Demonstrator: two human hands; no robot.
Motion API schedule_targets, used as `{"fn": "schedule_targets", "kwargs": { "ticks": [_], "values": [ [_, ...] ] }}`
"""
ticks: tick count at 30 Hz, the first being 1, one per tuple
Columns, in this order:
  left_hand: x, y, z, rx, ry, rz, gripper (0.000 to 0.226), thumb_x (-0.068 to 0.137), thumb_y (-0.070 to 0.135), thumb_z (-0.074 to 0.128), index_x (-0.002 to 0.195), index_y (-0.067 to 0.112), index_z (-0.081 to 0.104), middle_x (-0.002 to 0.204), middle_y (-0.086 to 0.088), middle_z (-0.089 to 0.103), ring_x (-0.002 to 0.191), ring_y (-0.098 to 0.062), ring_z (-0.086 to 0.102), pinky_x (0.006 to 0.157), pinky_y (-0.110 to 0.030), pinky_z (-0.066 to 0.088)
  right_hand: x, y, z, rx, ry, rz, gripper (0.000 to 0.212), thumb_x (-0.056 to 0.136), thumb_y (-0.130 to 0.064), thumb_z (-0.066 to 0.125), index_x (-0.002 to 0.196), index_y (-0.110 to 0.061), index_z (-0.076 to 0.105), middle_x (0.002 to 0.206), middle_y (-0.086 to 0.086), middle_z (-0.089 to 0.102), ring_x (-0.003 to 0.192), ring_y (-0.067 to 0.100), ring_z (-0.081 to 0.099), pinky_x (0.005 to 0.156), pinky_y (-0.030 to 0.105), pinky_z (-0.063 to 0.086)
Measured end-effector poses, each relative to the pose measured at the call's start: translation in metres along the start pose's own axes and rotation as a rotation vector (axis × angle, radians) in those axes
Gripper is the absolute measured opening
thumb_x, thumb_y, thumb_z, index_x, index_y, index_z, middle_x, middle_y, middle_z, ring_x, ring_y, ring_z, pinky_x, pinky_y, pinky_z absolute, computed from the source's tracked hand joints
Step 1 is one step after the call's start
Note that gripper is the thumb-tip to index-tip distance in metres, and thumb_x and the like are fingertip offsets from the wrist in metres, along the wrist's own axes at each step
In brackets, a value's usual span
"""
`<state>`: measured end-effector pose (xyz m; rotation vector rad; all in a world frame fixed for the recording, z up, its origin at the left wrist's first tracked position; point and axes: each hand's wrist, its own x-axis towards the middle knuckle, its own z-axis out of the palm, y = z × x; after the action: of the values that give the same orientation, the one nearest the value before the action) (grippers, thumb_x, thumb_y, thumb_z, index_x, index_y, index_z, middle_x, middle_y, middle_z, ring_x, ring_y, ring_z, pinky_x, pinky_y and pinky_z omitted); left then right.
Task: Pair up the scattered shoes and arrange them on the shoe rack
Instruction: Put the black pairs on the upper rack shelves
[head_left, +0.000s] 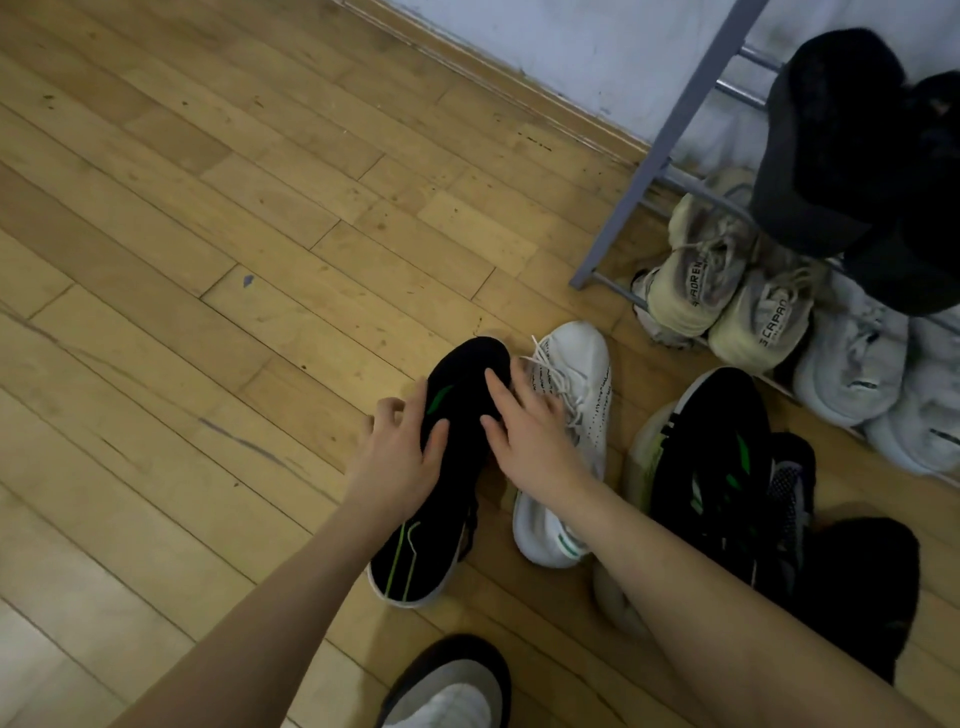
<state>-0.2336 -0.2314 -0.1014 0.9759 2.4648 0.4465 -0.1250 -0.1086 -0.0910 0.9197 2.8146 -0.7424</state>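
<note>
A black sneaker with green lines (457, 395) lies on the wooden floor, toe pointing away. My left hand (400, 447) rests on its left side with the thumb on the upper. My right hand (524, 431) lies with straight fingers over its right side and over a white laced sneaker (576, 395) right beside it. A second black and green sneaker (711, 457) lies to the right, on a jumble of dark shoes. The grey metal shoe rack (639, 182) stands at the right against the wall.
On the rack's bottom rails sit a beige pair (727, 296) and a pale grey pair (872, 379); dark shoes (841, 156) fill the shelf above. A black item (862, 587) lies at the lower right. My slippered foot (447, 691) shows at the bottom. Bare floor stretches left.
</note>
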Motion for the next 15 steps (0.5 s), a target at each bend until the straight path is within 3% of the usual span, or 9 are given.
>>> {"fn": "schedule_targets", "kwargs": {
  "ticks": [5, 8, 11, 15],
  "values": [
    [0.023, 0.006, 0.001, 0.044, 0.012, 0.096, 0.052, 0.098, 0.039, 0.032, 0.146, 0.021, 0.022, 0.134, -0.013, 0.04, 0.116, -0.029, 0.04, 0.098, -0.038, 0.036, 0.002, -0.001, 0.006, 0.004, 0.025, 0.021, 0.051, 0.1, -0.031, 0.035, 0.147, -0.017, 0.024, 0.155, 0.015, 0.013, 0.134, 0.033, 0.029, 0.108, 0.042, 0.018],
    [0.022, 0.005, -0.008, -0.099, 0.012, 0.139, 0.05, 0.098, 0.031, 0.037, 0.145, 0.018, 0.027, 0.128, -0.011, 0.036, 0.093, -0.021, 0.051, 0.084, -0.031, 0.045, 0.001, -0.004, 0.003, 0.089, 0.072, 0.007, 0.049, 0.099, -0.027, 0.038, 0.145, -0.014, 0.028, 0.155, 0.015, 0.017, 0.134, 0.034, 0.03, 0.108, 0.046, 0.022],
    [0.013, 0.008, -0.016, -0.165, 0.095, 0.186, 0.046, 0.097, 0.021, 0.043, 0.142, 0.015, 0.034, 0.121, -0.011, 0.037, 0.069, -0.017, 0.051, 0.068, -0.027, 0.047, -0.002, -0.011, -0.004, 0.193, 0.095, -0.008, 0.051, 0.099, -0.024, 0.039, 0.147, -0.015, 0.023, 0.156, 0.011, 0.014, 0.137, 0.032, 0.024, 0.111, 0.047, 0.024],
    [0.007, 0.024, -0.031, -0.184, 0.192, 0.296, 0.043, 0.095, 0.013, 0.048, 0.137, 0.012, 0.043, 0.112, -0.013, 0.041, 0.063, -0.016, 0.047, 0.062, -0.021, 0.036, -0.01, -0.014, -0.022, 0.273, 0.191, 0.018, 0.053, 0.099, -0.024, 0.038, 0.148, -0.017, 0.019, 0.156, 0.008, 0.013, 0.141, 0.025, 0.017, 0.114, 0.041, 0.023]
  ]
}}
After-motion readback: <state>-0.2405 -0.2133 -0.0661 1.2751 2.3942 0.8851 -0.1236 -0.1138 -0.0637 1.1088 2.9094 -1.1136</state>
